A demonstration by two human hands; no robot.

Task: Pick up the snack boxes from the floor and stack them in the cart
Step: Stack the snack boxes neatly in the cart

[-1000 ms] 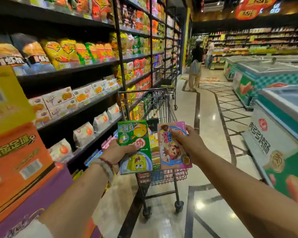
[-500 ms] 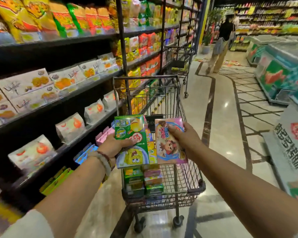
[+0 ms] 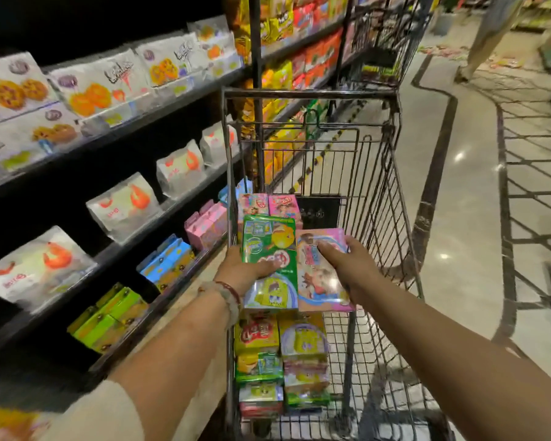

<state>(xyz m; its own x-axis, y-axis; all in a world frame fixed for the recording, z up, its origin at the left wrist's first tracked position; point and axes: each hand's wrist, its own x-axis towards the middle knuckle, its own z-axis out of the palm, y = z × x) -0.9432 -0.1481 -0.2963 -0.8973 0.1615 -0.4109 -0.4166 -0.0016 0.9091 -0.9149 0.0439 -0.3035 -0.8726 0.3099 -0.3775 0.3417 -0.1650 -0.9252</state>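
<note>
Hands over the cart (image 3: 392, 173): left hand (image 3: 245, 272) grips a green snack box (image 3: 268, 246), right hand (image 3: 350, 265) clutches a pink one (image 3: 318, 281), above stacked boxes (image 3: 280, 361).

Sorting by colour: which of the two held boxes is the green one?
The green box in the left hand; the right hand holds a pink box.

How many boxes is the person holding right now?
2: a green box in the left hand, a pink box in the right hand, both above the cart.
</note>
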